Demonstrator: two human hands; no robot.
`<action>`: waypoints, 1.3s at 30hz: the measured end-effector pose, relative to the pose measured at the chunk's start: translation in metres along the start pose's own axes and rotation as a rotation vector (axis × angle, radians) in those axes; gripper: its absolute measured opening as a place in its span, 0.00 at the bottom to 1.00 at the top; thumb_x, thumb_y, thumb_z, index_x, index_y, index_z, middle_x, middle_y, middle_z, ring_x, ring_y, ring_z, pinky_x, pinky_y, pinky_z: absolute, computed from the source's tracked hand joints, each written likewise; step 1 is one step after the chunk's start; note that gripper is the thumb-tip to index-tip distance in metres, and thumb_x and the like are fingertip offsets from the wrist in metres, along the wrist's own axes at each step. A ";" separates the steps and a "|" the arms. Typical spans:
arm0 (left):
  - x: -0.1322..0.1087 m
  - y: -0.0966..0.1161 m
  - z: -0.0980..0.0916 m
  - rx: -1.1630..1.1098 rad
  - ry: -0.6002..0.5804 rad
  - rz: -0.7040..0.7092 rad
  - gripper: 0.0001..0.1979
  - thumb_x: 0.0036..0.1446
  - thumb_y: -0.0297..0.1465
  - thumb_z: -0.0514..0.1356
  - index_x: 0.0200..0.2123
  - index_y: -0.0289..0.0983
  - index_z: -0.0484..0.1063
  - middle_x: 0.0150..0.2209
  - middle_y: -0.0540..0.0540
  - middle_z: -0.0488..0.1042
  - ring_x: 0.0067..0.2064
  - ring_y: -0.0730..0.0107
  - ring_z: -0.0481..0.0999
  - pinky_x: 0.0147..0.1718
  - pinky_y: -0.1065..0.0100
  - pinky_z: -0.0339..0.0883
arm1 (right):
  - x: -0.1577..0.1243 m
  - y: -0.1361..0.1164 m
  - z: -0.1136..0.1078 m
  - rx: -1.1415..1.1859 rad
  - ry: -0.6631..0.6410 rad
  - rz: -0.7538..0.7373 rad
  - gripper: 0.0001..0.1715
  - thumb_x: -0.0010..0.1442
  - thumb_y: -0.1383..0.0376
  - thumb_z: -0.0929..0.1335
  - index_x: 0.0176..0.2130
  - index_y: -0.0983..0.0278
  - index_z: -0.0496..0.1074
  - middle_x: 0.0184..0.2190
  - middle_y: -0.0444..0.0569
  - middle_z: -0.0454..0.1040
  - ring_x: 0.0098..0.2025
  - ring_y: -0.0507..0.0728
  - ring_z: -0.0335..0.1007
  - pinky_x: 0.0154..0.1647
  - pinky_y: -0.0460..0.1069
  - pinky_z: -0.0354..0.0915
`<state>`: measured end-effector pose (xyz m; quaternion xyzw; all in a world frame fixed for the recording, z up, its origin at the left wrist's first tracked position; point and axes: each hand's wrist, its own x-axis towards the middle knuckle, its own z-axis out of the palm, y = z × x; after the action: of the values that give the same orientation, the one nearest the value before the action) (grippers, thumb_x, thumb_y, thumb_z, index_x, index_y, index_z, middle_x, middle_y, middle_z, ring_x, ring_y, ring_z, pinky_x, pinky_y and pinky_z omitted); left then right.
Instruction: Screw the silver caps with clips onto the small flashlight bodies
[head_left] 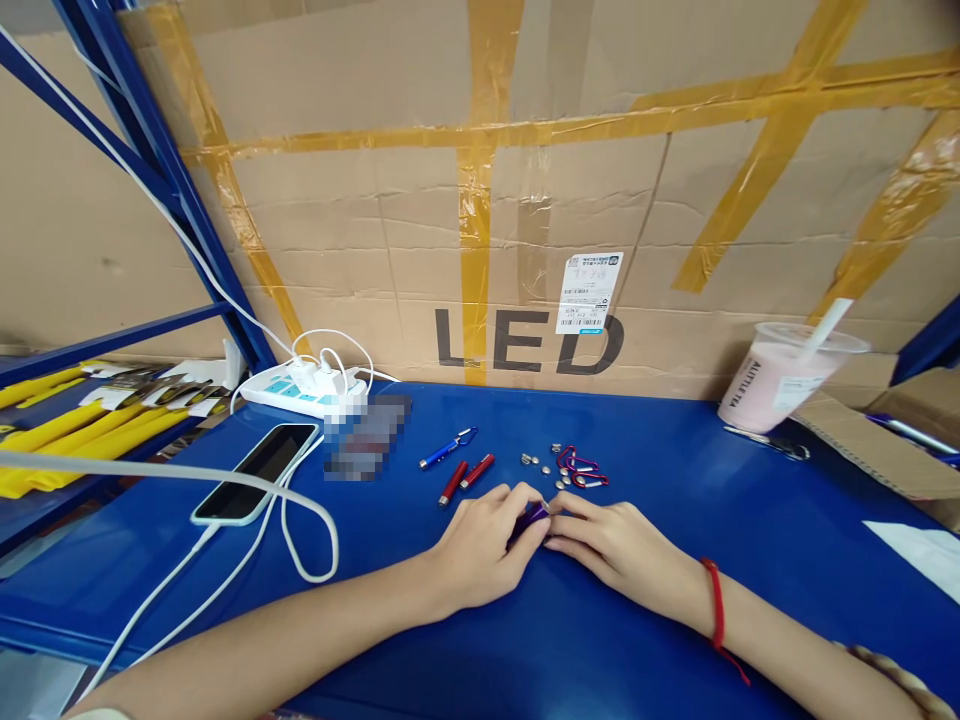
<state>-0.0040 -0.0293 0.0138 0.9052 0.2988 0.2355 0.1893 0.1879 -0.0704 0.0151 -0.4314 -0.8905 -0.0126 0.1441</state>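
My left hand (pixel 487 545) is closed around a small purple metal tube (pixel 534 515), like the body of a mini flashlight, with its open-looking end towards the right. My right hand (pixel 611 535) meets that end with thumb and fingers pinched together; whatever small part they grip is hidden. Beyond my left hand lie two red tubes (pixel 466 478) of the same kind and a blue mini flashlight (pixel 448 449) with a clip. Ahead of my right hand are red and purple carabiner clips (pixel 583 468) and several small silver caps (pixel 546 470).
On the blue table (pixel 420 650), a phone (pixel 259 470) with a white cable and a power strip (pixel 304 388) stand left. A pixelated flat object (pixel 367 437) lies nearby. A drink cup (pixel 780 380) and keys (pixel 772 441) are at right. A large carton (pixel 405 250) walls the back.
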 end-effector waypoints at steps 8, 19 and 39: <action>-0.001 0.001 -0.001 0.003 -0.012 0.022 0.07 0.63 0.33 0.48 0.41 0.39 0.62 0.35 0.49 0.72 0.37 0.68 0.73 0.33 0.69 0.64 | 0.003 -0.002 -0.001 0.125 -0.026 0.092 0.16 0.67 0.60 0.56 0.36 0.63 0.67 0.34 0.47 0.71 0.33 0.52 0.71 0.29 0.45 0.64; 0.001 0.000 0.000 0.022 -0.001 -0.001 0.08 0.63 0.35 0.47 0.41 0.40 0.63 0.33 0.50 0.71 0.35 0.68 0.73 0.31 0.70 0.62 | 0.005 0.002 -0.002 0.599 0.406 0.442 0.16 0.60 0.56 0.64 0.38 0.65 0.74 0.19 0.43 0.72 0.13 0.48 0.63 0.21 0.45 0.65; 0.003 -0.005 0.002 0.082 0.032 0.161 0.13 0.66 0.30 0.43 0.44 0.36 0.65 0.33 0.48 0.72 0.34 0.68 0.69 0.30 0.69 0.62 | 0.004 -0.002 -0.002 0.933 0.534 0.458 0.10 0.50 0.60 0.72 0.27 0.65 0.75 0.30 0.50 0.75 0.14 0.46 0.64 0.13 0.43 0.62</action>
<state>-0.0029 -0.0244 0.0110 0.9294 0.2376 0.2517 0.1279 0.1844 -0.0685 0.0183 -0.4857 -0.6188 0.3041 0.5373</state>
